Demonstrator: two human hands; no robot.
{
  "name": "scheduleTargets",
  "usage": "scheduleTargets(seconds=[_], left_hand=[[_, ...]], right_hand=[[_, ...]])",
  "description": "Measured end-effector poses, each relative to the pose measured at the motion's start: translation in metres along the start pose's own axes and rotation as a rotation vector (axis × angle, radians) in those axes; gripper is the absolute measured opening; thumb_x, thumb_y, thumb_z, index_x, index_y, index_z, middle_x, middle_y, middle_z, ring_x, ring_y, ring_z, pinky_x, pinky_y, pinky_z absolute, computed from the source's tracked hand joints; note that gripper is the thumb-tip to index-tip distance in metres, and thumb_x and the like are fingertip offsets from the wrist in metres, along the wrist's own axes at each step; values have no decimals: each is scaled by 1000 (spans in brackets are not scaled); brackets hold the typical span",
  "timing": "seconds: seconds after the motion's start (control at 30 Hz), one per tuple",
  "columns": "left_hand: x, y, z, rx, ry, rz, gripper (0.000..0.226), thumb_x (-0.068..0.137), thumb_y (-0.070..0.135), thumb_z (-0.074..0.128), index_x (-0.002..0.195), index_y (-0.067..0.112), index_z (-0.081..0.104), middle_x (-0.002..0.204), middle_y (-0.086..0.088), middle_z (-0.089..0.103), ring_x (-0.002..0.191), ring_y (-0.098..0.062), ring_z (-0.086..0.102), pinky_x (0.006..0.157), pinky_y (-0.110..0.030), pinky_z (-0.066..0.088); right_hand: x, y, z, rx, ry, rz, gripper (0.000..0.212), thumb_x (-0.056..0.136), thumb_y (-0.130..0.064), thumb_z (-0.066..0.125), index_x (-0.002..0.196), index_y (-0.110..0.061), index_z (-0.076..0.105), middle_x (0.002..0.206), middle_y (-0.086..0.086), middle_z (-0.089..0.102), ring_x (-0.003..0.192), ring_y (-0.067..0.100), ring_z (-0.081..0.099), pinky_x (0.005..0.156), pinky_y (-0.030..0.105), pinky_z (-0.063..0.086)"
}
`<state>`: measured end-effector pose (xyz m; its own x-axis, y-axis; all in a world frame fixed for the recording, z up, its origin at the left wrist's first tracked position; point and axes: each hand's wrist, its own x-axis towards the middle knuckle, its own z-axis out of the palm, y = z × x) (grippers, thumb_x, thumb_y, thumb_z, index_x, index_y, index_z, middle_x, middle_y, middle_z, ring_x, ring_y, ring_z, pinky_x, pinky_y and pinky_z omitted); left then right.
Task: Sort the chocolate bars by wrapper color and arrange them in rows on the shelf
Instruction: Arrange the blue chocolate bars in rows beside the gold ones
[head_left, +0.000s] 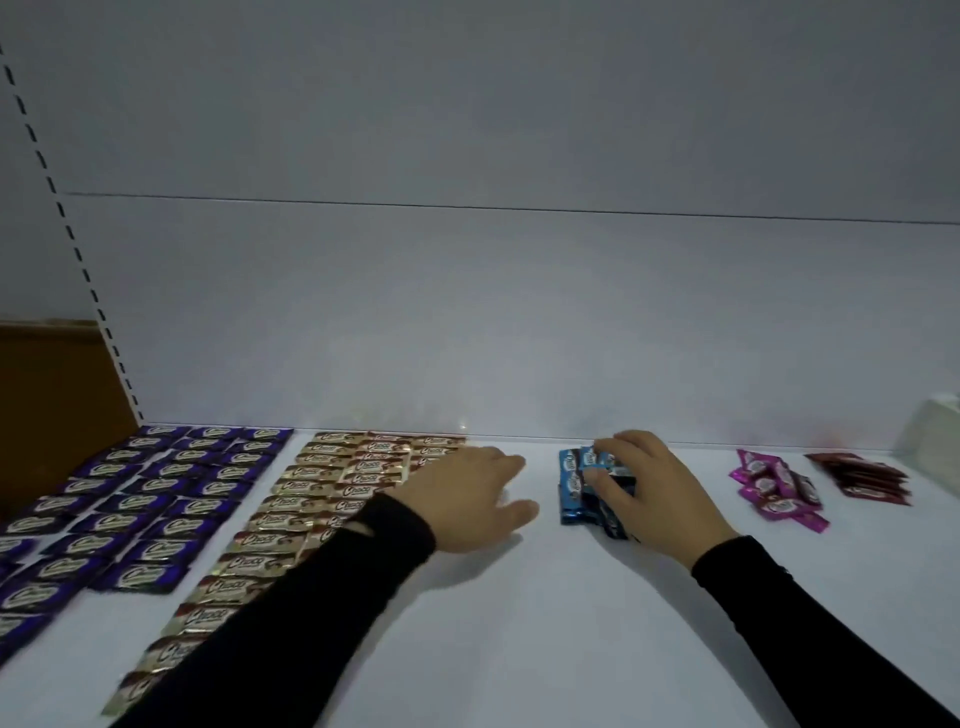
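Right hand (644, 488) fingers grip blue bars (574, 483); left hand (467, 499) fingers relaxed above bare shelf (519, 623).

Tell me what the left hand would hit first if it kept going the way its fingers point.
The left hand points right, over bare shelf. First in line looks to be the blue bar pile under the right hand, though depth is uncertain.

Purple bars (130, 499) in flat rows far left on the white shelf (519, 623), gold bars (311, 499) in rows beside them. Blue bars (574, 483) piled mid-shelf; pink bars (779, 488) and dark red bars (862, 475) in loose piles right.
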<state>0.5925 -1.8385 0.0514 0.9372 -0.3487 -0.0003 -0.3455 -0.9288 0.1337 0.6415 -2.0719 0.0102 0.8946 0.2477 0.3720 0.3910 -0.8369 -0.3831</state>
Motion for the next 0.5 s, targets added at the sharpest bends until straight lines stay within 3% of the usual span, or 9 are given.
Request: scheduleTargets(seconds=[0.13,0.23,0.4,0.5], left_hand=[[39,49,29,-166,-6,-117,45,97,55,46,125,21,54,122,-7,59,110,-24,55,85,-33,43],[64,73,39,-276,58,-280,40,98,55,45,114,20,55,115,-7,62,95,-21,54,78,-31,43],[100,95,45,-368,38,-484,70,93,71,39,126,12,55,124,-13,60,115,-30,55,95,-35,42],[112,97,50,-332,23,-521,76,89,74,41,134,13,49,130,-15,53,123,-32,48,98,-36,38]], right_hand=[[-5,36,-9,37,-46,78,47,97,-43,52,137,-17,53,137,5,47,123,18,49,101,23,34],[-2,54,-10,63,-73,93,46,98,-42,51,137,-18,54,132,7,52,123,21,49,103,27,34],[-4,69,0,141,-98,57,33,98,-37,49,128,-29,61,111,5,65,109,19,54,91,27,40],[-2,75,3,190,-84,67,32,100,-30,45,127,-30,61,109,2,65,107,16,53,94,29,40]])
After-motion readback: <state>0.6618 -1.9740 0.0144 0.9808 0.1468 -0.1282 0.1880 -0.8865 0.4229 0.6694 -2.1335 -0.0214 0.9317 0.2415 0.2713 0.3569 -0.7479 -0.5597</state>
